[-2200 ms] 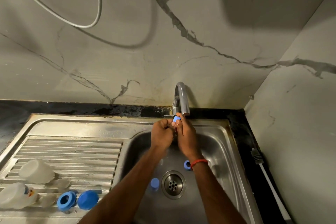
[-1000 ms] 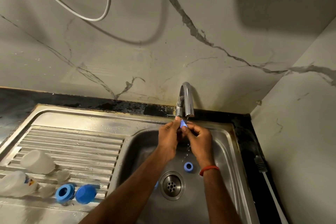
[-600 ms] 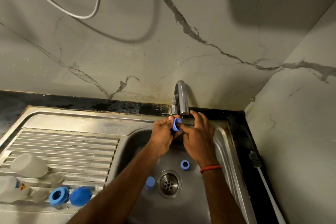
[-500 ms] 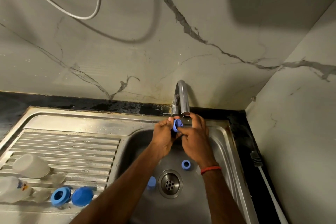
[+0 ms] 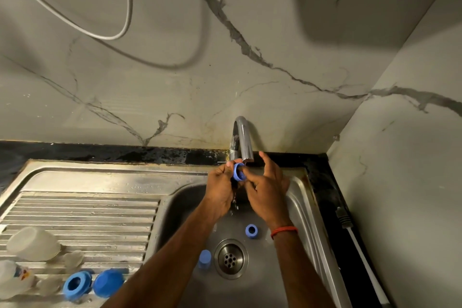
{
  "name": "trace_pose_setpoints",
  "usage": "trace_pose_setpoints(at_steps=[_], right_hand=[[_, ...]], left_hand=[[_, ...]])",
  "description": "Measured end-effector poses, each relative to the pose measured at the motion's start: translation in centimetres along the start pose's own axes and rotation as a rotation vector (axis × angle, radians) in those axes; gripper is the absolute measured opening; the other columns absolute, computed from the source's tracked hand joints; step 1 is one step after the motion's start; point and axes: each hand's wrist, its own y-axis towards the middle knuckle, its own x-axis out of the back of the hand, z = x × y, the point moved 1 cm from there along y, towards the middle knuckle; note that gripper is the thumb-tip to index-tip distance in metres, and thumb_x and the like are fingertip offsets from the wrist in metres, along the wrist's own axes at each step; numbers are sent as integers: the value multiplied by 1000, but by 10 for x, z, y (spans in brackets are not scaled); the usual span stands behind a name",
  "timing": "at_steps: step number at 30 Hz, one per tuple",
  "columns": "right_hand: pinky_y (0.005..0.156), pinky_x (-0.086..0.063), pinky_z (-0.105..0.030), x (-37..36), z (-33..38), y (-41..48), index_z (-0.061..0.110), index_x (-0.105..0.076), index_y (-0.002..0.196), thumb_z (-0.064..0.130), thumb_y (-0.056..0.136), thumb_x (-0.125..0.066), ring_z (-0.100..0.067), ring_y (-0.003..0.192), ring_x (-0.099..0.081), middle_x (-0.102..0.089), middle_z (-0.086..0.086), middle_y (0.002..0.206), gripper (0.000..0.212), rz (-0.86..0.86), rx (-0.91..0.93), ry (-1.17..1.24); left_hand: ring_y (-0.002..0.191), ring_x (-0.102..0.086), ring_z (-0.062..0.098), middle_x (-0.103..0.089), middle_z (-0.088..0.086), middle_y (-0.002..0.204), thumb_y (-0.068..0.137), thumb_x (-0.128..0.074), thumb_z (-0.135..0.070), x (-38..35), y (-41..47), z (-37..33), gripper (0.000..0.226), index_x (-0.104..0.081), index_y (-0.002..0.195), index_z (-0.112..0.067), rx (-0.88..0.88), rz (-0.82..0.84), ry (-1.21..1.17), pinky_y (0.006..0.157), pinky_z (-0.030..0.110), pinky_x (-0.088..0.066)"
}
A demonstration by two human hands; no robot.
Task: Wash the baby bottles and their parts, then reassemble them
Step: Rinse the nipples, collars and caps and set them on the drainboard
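- The sink bowl [image 5: 262,287] has a round drain [image 5: 231,258] in its floor.
- A blue cap [image 5: 205,259] lies just left of the drain. A blue ring [image 5: 251,231] lies just behind the drain, a bit to the right.
- Far behind the drain, under the tap [image 5: 242,140], both hands meet on a small blue ring [image 5: 238,174]. A little water drips down there.
- The left hand [image 5: 221,190] has its fingers curled tight and pinches the small blue ring.
- The right hand [image 5: 268,190] presses its thumb on the ring's open side. Its pointer finger sticks up straight and touches nothing.
- Far left of the drain, the ribbed metal board [image 5: 87,207] holds a clear cup [image 5: 33,244] on its side, a clear bottle [image 5: 12,280], two clear soft tops [image 5: 73,257], a big blue ring [image 5: 76,284] and a blue lid [image 5: 108,282].
- Well right of the drain, a white cord [image 5: 362,257] lies on the black counter.
- The walls are pale stone with dark lines.
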Motion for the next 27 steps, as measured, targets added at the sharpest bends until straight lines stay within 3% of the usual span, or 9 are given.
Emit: trace_pose_setpoints(at_steps=[2, 5, 8, 11, 15, 19, 22, 24, 27], right_hand=[[112, -24, -59, 3, 3, -6, 34, -69, 121, 20, 87, -70, -34, 144, -27, -35, -8, 155, 37, -49, -29, -128], [113, -29, -54, 1, 15, -10, 26, -73, 111, 18, 88, -68, -29, 143, -29, -40, -5, 151, 26, -55, 1, -107], [120, -23, -46, 0, 17, -2, 26, -72, 116, 13, 93, -61, -21, 146, -19, -28, 3, 158, 28, 27, -69, 178], [119, -13, -45, 3, 11, -1, 29, -69, 121, 19, 96, -59, -22, 149, -15, -21, 3, 162, 28, 23, -146, 128], [117, -26, -40, 1, 13, -8, 25, -71, 118, 20, 92, -63, -20, 142, -27, -39, 2, 151, 27, -14, -59, 29], [88, -48, -13, 7, 17, -5, 21, -74, 107, 20, 86, -74, -5, 116, -54, -57, 10, 125, 21, 23, -122, 537], [80, -52, -18, 11, 15, -3, 30, -67, 102, 22, 90, -71, -3, 98, -65, -70, 10, 105, 15, 13, -201, 769], [79, -54, -17, 8, 13, -2, 30, -66, 107, 22, 95, -64, -1, 95, -67, -71, 8, 106, 15, -12, -218, 775], [71, -47, -5, 0, 16, 3, 17, -69, 114, 22, 102, -52, -2, 89, -64, -70, 3, 104, 22, -108, -215, 570]], left_hand=[[92, -67, 30, -70, 27, 105, 108, -40, -24, -3, 2, -2, 40, -69, 112, 3, -12, -6, 1, 90, 41, -57], [90, -65, 31, -70, 26, 99, 109, -39, -24, -5, -1, 1, 41, -70, 109, 3, -10, -16, -10, 88, 42, -55], [87, -66, 29, -70, 22, 96, 109, -37, -26, -3, -5, 1, 43, -70, 106, 2, -14, -4, -19, 87, 43, -56], [93, -67, 31, -71, 22, 100, 108, -40, -26, -5, -5, -2, 41, -70, 106, 1, -38, 17, 27, 91, 45, -55], [95, -66, 34, -70, 26, 104, 107, -44, -25, -6, -8, -1, 40, -68, 112, 5, -13, 20, -18, 91, 46, -56], [86, -69, 28, -71, 20, 97, 97, -61, -29, 0, -9, -2, 37, -67, 112, 5, 51, 53, -180, 78, 36, -60], [86, -72, 26, -73, 17, 92, 87, -73, -26, -2, -10, -3, 27, -68, 95, -1, 60, 47, -158, 80, 37, -60], [87, -73, 26, -74, 16, 91, 91, -70, -21, -2, -10, 0, 19, -67, 93, -2, 59, 47, -164, 77, 36, -63], [94, -73, 28, -73, 19, 104, 100, -58, -21, -2, -12, 4, 28, -66, 113, 2, 48, 75, -111, 77, 36, -62]])
